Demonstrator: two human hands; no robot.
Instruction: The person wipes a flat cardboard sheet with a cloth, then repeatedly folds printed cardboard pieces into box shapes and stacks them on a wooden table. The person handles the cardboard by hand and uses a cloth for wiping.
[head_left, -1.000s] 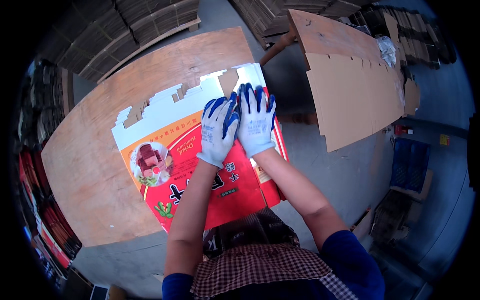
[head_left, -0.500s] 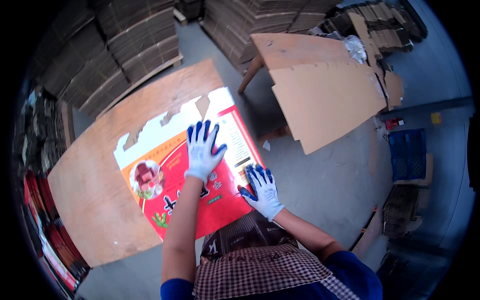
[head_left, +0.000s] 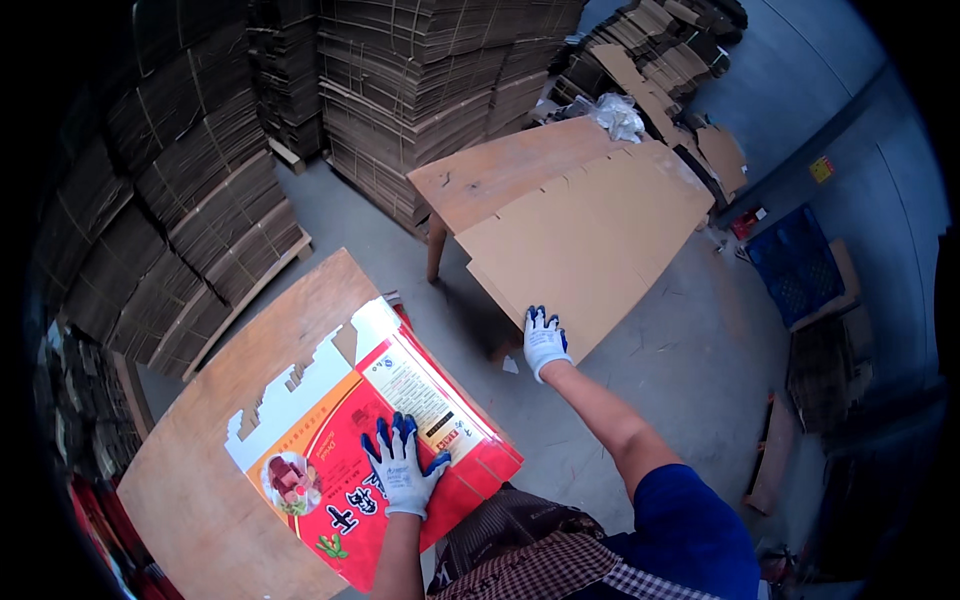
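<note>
A printed cardboard sheet [head_left: 345, 470], red, orange and white with a food picture and a ragged cut-out white edge, lies on a wooden table at the left. My left hand [head_left: 405, 478], in a white glove with blue fingers, rests flat on its red part with the fingers spread. At the right, a plain brown cardboard sheet [head_left: 590, 235] lies on a second table. My right hand [head_left: 545, 343], gloved alike, is at this sheet's near edge with its fingers stretched over it. Whether the thumb is under the edge is hidden.
The left wooden table [head_left: 215, 505] shows bare wood around the printed sheet; the second table [head_left: 500, 170] stands beyond a floor gap. Tall bundled cardboard stacks [head_left: 400, 80] rise behind. Crumpled plastic [head_left: 618, 118] lies at the second table's far end. A blue crate [head_left: 795, 262] stands by the wall.
My right hand has left the printed sheet's right edge and reached forward to the brown cardboard. My left hand stays on the printed sheet, lower on it. The view has shifted.
</note>
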